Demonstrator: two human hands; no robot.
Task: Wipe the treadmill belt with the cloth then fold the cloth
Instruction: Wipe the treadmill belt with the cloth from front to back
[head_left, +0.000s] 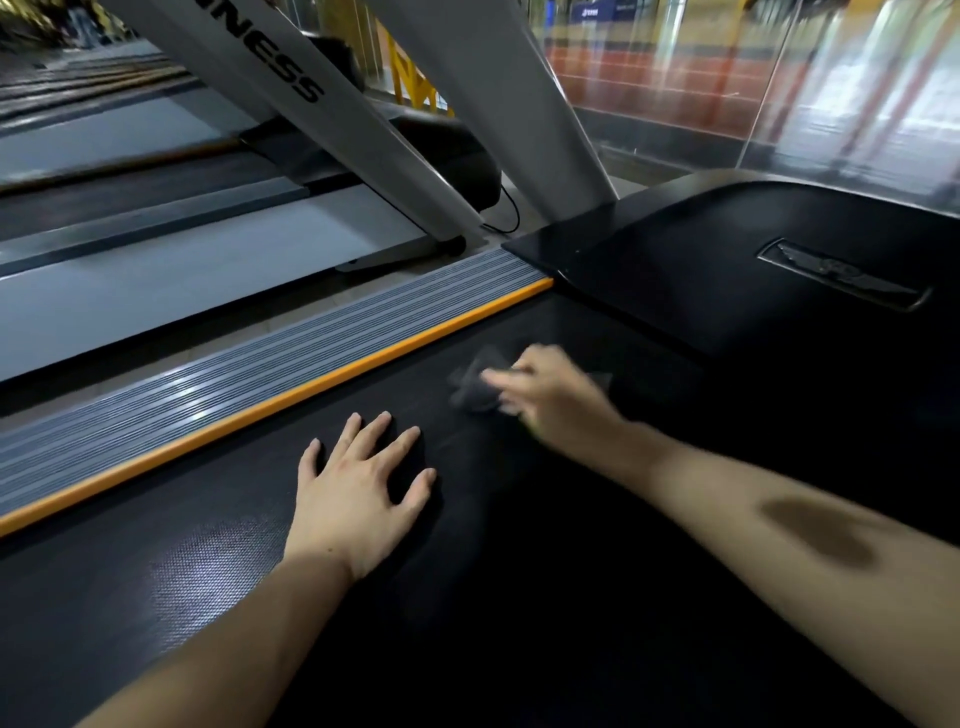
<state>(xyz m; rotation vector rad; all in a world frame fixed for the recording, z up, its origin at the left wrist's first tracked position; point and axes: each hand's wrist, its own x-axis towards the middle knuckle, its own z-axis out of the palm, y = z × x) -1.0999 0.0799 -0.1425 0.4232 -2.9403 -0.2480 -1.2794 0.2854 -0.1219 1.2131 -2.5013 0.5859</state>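
The black textured treadmill belt (218, 561) fills the lower half of the head view. My left hand (358, 483) lies flat on it, palm down, fingers spread, holding nothing. Farther up the belt, my right hand (550, 395) is blurred and presses a dark grey crumpled cloth (472, 387) against the belt. Part of the cloth sticks out to the left of the fingers; the rest is hidden under the hand.
An orange strip (291, 400) and a ribbed grey side rail (249, 364) run along the belt's left edge. The black motor hood (727, 260) rises at the belt's far end. Grey uprights (493, 104) stand at the front left, another treadmill beyond. A glass wall is at the right.
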